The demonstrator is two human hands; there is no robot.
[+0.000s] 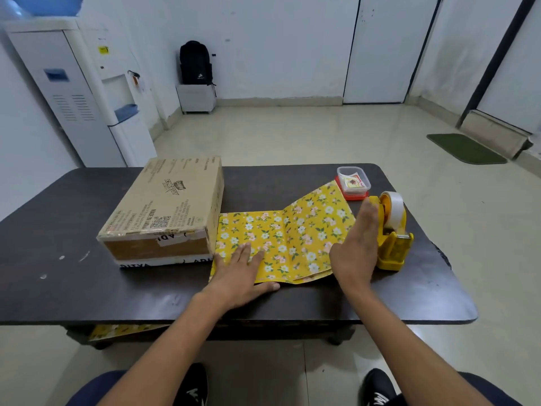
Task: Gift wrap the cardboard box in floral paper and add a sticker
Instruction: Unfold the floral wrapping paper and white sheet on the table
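We pin the folded yellow floral paper [281, 238] with a flat left hand [240, 273] so our straight-fingered right hand [355, 244] can spread its raised flap; the brown cardboard box [164, 206] sits bare just beside, left

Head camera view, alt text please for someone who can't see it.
A person's left hand presses flat on yellow floral paper on a dark table; the right hand stands upright at its right edge. Cardboard box lies left, tape dispenser and plastic tub right.

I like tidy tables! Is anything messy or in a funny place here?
Yes: a yellow floral paper sheet lies under the dark rectangular table, at its left end, while the other floral sheet is on top.
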